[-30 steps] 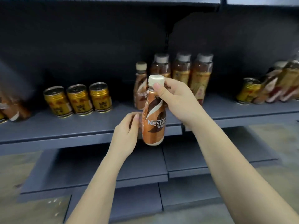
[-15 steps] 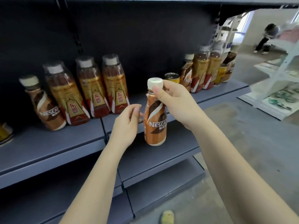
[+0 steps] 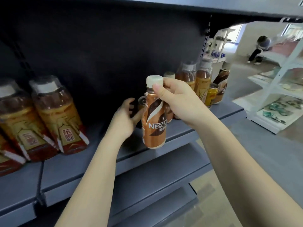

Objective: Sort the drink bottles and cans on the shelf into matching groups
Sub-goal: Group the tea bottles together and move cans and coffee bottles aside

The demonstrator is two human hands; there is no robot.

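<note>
Right hand (image 3: 178, 102) grips Nescafé bottle (image 3: 154, 123); left hand (image 3: 125, 119) open, reaching past it.

Setting: a shop or stockroom mock-up. Evidence: dark grey metal gondola shelving (image 3: 180, 133) with slotted uprights and stepped tiers; amber tea bottles (image 3: 57, 112) ranked in rows, labels outward; a mixed cluster of bottles and a gold can (image 3: 211, 94) at the far end; white display racks (image 3: 282, 89) across a bare aisle floor.

Brown Nescafé bottle (image 3: 154, 122) (cream cap, upright) hangs before the shelf edge (image 3: 82, 176), neck pinched.
</note>
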